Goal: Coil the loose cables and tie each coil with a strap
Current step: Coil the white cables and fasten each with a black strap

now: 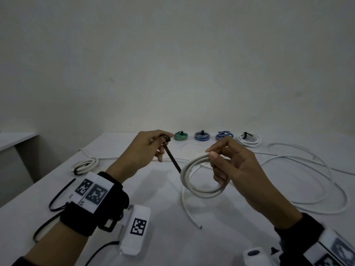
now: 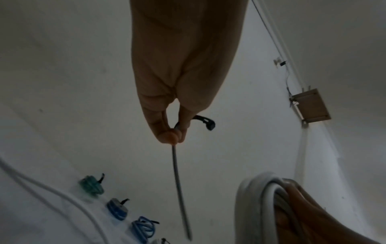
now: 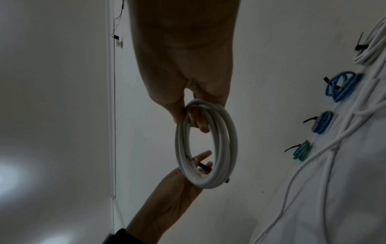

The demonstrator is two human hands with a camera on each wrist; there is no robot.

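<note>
My right hand (image 1: 217,162) grips a coil of white cable (image 1: 194,187) above the table, fingers curled through the ring; the right wrist view shows the same coil (image 3: 221,148) hanging from that hand (image 3: 188,115). A loose tail of this cable (image 1: 187,210) trails down onto the table. My left hand (image 1: 153,144) pinches a black strap (image 1: 172,158) near its head end, its tip reaching the coil's left edge. In the left wrist view the strap (image 2: 179,186) points down from the pinching fingers (image 2: 167,132) towards the coil (image 2: 250,206).
Tied coils line the table's back edge: green (image 1: 181,135), two blue (image 1: 201,135) (image 1: 224,135), white (image 1: 249,140). Another white coil (image 1: 84,164) lies left. Loose white cable (image 1: 307,169) sprawls on the right. Black straps (image 1: 57,198) lie near my left wrist.
</note>
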